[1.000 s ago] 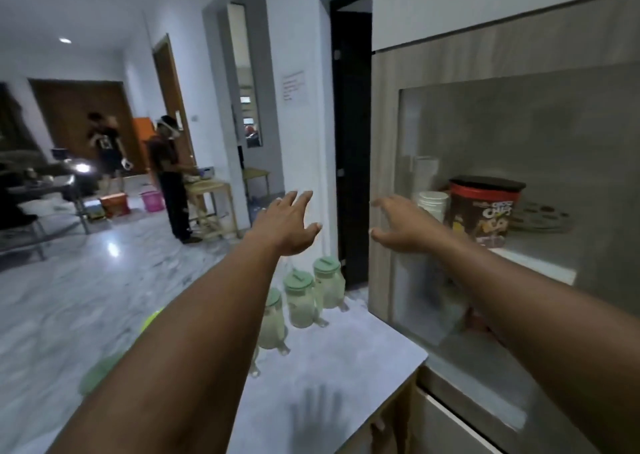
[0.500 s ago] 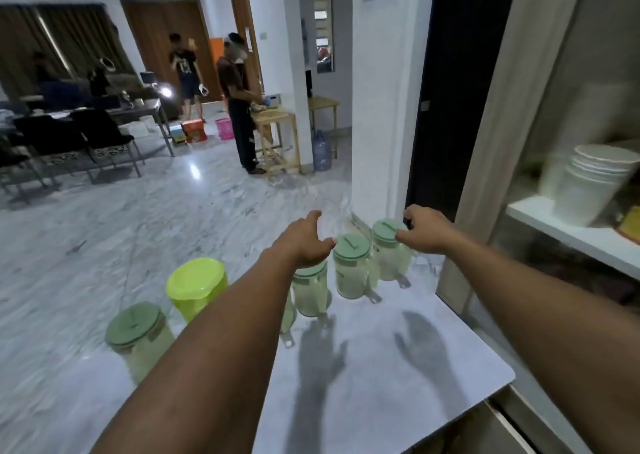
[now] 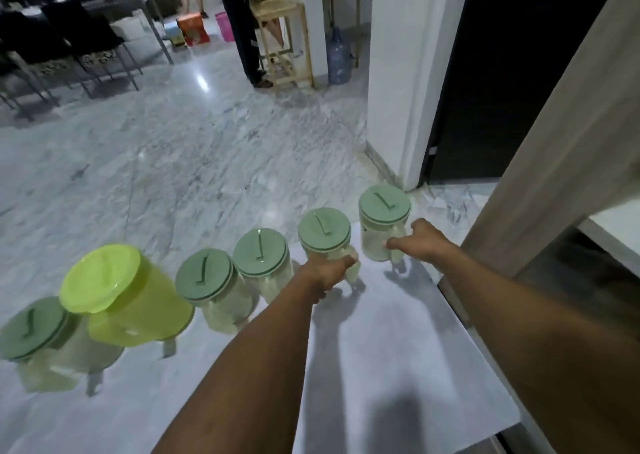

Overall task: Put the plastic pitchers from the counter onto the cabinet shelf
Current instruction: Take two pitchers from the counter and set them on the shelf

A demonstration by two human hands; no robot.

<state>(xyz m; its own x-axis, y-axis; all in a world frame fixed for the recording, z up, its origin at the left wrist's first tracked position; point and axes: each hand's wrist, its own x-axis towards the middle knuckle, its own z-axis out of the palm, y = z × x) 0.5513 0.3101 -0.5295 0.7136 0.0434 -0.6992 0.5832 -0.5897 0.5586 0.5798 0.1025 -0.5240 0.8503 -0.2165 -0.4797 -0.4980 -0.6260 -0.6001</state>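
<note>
- Pale green translucent handle of the second pitcher from the right [image 3: 325, 235]: left hand [image 3: 330, 271] is closed around it, fingers curled, pitcher standing upright on the counter [image 3: 398, 349].
- Right hand [image 3: 420, 240] is at the handle of the rightmost pitcher [image 3: 382, 221], fingers bent in against it; whether the grasp is fully closed cannot be told from this angle. That pitcher also stands upright on the counter.
- Both forearms reach out from the lower edge of the view, over the pale counter top; their shadows fall on it.
- Row along the counter's far edge, right to left: the two pitchers at the hands, then two more clear pitchers with sage-green lids [image 3: 260, 252] [image 3: 204, 275], then a lime-green pitcher [image 3: 121, 297], then another sage-lidded one [image 3: 38, 336] at far left.
- Cabinet frame [image 3: 554, 142] rises just right of the rightmost pitcher; its shelf is barely in view.
- Beyond the counter: marble floor [image 3: 173, 142].
</note>
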